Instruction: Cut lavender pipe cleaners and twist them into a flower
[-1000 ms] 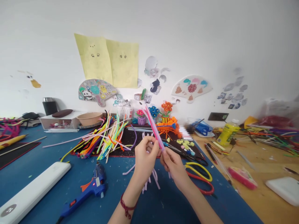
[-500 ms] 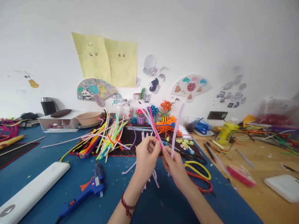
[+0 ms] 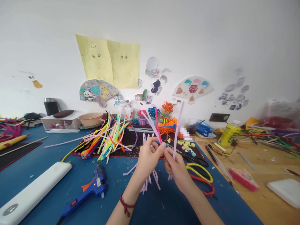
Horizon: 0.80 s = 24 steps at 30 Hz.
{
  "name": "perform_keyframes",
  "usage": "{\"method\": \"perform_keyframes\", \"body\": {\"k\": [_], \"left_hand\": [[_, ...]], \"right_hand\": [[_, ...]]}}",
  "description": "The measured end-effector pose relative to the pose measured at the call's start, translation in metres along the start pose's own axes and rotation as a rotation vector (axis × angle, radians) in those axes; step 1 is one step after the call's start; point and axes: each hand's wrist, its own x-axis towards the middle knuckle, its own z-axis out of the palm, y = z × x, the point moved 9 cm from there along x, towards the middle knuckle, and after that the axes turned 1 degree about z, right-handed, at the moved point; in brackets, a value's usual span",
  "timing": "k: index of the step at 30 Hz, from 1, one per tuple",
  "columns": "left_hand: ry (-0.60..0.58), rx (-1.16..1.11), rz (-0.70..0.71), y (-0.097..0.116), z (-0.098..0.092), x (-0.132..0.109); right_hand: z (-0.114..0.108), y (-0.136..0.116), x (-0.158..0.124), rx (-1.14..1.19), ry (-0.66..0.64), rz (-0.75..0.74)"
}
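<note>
My left hand (image 3: 150,157) is closed, thumb against fingers, on a bright pink pipe cleaner (image 3: 157,123) and pale lavender pipe cleaners (image 3: 150,122) that fan upward. Right beside it, my right hand (image 3: 177,167) has its fingers curled round another lavender pipe cleaner (image 3: 178,129), which stands nearly upright. The two thumbs almost meet, and the lower ends are partly hidden by the hands. Below and behind the left hand lie more lavender pipe cleaners (image 3: 156,180) on the blue mat (image 3: 164,206).
A blue glue gun (image 3: 92,189) and a white power strip (image 3: 35,193) lie left. Scissors with yellow and red handles (image 3: 202,175) are close by my right hand. Behind are a pipe-cleaner heap (image 3: 114,134), flower pots (image 3: 166,118) and pompoms (image 3: 187,147); a yellow bottle (image 3: 229,134) stands right.
The pink pipe cleaner has swung more upright and now stands apart from the lavender ones. Both hands stay close together. The whole view has shifted slightly.
</note>
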Motion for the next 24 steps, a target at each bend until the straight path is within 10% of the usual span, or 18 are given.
{"method": "perform_keyframes", "body": {"k": [11, 18, 24], "left_hand": [[-0.277, -0.134, -0.087, -0.007, 0.031, 0.003], [-0.047, -0.107, -0.148, -0.024, 0.014, 0.006], [-0.14, 0.058, -0.085, -0.025, 0.009, 0.012]], "right_hand": [[0.005, 0.021, -0.004, 0.048, -0.055, 0.232], [0.009, 0.013, -0.002, -0.016, -0.09, 0.225], [0.008, 0.011, 0.001, -0.026, -0.135, 0.172]]}}
